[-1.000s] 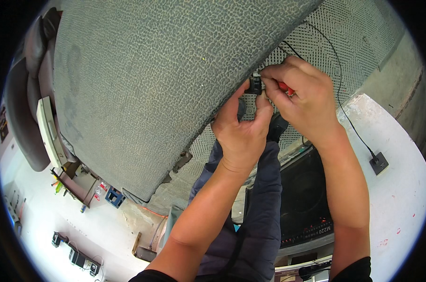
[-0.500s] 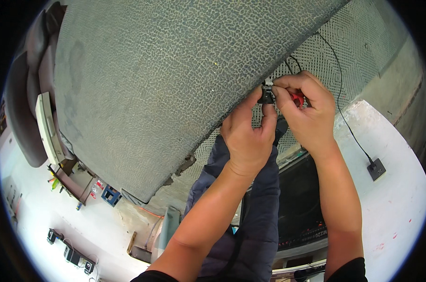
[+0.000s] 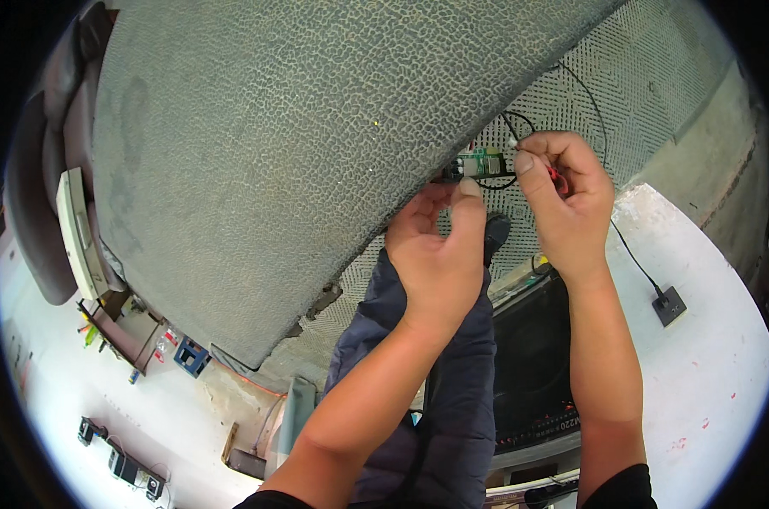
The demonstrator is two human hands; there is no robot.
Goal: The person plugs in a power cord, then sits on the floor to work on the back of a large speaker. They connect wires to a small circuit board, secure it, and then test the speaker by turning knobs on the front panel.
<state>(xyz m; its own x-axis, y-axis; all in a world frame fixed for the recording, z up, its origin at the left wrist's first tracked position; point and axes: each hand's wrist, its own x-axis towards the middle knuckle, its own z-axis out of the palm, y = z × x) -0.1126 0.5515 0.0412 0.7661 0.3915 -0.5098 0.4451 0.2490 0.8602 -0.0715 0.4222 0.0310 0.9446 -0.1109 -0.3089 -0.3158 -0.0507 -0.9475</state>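
My left hand (image 3: 440,254) pinches a small green circuit board (image 3: 492,161) with black and metal parts on it, at the edge of the textured grey tabletop (image 3: 257,136). Its thumb lies along the board's lower side; the other fingertips are partly hidden. Just right of the board, my right hand (image 3: 571,199) has its thumb and forefinger closed by a small white plug (image 3: 513,144) at the end of a black cable (image 3: 520,115). Something red (image 3: 558,180) is tucked in the curled fingers of that hand; its kind does not show.
Below lies a grey patterned floor mat (image 3: 648,76). A thin black cord runs to a square black wall socket (image 3: 669,307) on the white wall. Beneath my forearms are a dark-panelled appliance (image 3: 533,365) and my trousered legs. Dark cushioned seats (image 3: 41,212) are at far left.
The board has come into clearer view, with my hands farther apart. My right hand has drawn slightly right, with the white plug now apart from the board.
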